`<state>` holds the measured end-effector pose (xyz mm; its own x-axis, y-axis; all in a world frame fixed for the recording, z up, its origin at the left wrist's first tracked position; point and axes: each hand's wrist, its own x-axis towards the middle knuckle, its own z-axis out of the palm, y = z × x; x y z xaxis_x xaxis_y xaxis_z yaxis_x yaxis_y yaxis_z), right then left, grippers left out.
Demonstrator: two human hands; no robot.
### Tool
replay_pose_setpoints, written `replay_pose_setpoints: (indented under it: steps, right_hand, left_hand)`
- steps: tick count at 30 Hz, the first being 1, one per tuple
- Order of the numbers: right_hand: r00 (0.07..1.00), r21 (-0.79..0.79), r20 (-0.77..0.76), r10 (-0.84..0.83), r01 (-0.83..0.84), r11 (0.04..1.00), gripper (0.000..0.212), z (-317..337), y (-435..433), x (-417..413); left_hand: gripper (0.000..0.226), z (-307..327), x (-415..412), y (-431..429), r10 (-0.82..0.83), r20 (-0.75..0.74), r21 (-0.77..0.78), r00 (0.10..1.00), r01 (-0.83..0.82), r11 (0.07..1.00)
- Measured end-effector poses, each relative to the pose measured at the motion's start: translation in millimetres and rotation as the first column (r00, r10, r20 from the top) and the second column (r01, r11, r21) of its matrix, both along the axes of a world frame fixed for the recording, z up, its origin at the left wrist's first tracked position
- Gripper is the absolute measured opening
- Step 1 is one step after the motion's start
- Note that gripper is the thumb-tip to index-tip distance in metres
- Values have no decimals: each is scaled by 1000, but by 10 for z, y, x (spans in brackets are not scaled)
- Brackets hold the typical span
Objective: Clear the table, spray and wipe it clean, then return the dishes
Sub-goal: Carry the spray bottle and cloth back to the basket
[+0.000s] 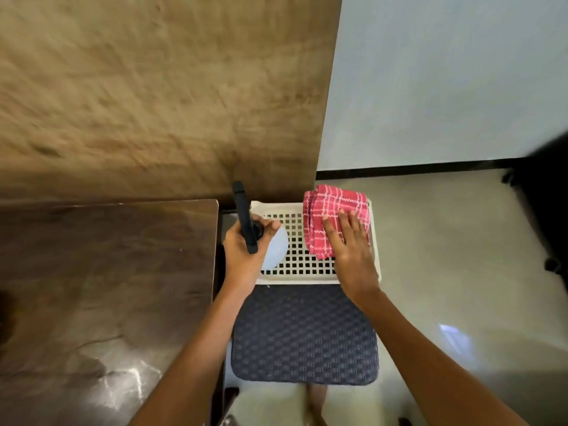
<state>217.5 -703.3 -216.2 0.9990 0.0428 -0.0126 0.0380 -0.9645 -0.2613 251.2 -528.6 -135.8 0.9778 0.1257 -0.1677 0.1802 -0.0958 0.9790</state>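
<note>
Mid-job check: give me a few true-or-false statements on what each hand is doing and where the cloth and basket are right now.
1. The left hand grips the spray bottle. True.
2. The right hand lies flat on the red checked cloth. True.
3. The cloth lies on the floor. False: it lies in the white basket.
4. The basket hangs from the right hand. False: it rests on a dark woven seat.
</note>
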Motion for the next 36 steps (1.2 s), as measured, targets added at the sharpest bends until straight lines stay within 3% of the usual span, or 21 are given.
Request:
replay_pose_setpoints:
  steps: [6, 14, 17, 20, 23, 26, 29, 31, 36]
  right_hand:
    - [993, -136, -69, 98, -107, 985, 111, -394, -43, -60]
    - [978, -16, -208, 3, -6, 1000, 92, -512, 25, -87]
    - [972, 3, -233, 27, -27, 1000, 94, -494, 17, -70]
    - [981, 38, -195, 7, 1, 999, 100, -380, -57, -92]
    - [967, 179, -176, -186, 217, 960, 90, -239, -214, -130]
    - [859, 404, -266, -436, 511, 759, 71, -201, -352, -149]
    - [792, 527, -364, -491, 610, 592, 57, -236, -407, -154]
    - [798, 567, -383, -465, 601, 563, 54, -238, -412, -155]
    - [823, 555, -363, -437, 568, 608, 45, -240, -402, -204]
  left_hand:
    - [21, -417, -53, -73, 36, -23, 5, 999, -36, 999]
    - [15, -501, -108, -69, 11, 16, 74, 1000, -12, 997]
    - [33, -519, -98, 12, -54, -29, 219, 998, 59, 974]
    - [65, -562, -134, 182, -152, -181, 373, 972, 211, 903]
    - [79, -594, -212, 381, -197, -312, 417, 930, 320, 851]
    - [74, -630, -230, 494, -109, -402, 389, 909, 277, 879]
    - [56, -745, -168, 526, 24, -493, 396, 870, 200, 896]
    - [41, -817, -140, 496, 33, -534, 387, 845, 210, 898]
    - [15, -886, -188, 437, 111, -470, 452, 875, 132, 882]
